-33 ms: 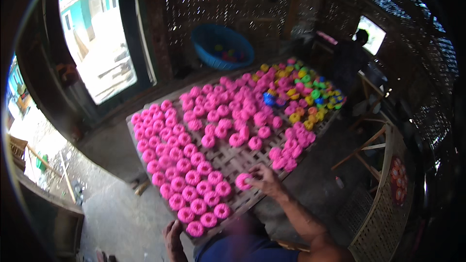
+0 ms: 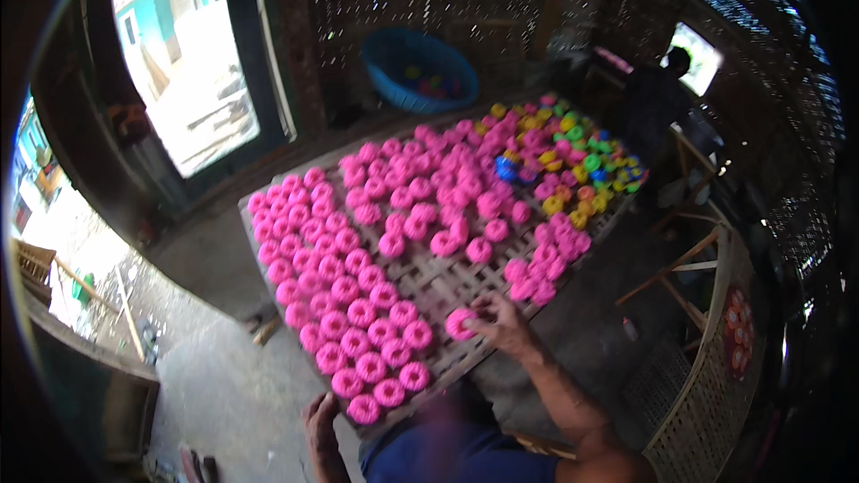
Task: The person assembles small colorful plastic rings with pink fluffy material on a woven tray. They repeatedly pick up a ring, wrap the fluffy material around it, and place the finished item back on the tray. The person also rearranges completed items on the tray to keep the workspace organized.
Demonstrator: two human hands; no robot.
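Note:
My right hand [image 2: 503,326] pinches a pink ring-shaped piece [image 2: 462,323] between thumb and fingers, at or just above the near edge of a woven slatted rack [image 2: 438,291]. The piece is ridged, and its underside is hidden. Beside the rack's near left corner is my left hand [image 2: 320,416], fingers loosely bent and nothing seen in them. Similar pink rings [image 2: 355,340] lie in close rows along the left side of the rack. Farther back, more pink pieces [image 2: 416,188] lie in a loose heap.
Yellow, green and blue pieces [image 2: 582,161] cover the far right of the rack, near a blue bundle [image 2: 506,168]. Behind stands a blue basin [image 2: 416,72] holding coloured pieces. At right are a curved woven tray [image 2: 689,411] and a dark figure of a person [image 2: 658,94].
The whole view has shifted slightly, moving the scene a little right and up in the picture. My right hand still pinches the same pink ring-shaped piece in nearly the same place.

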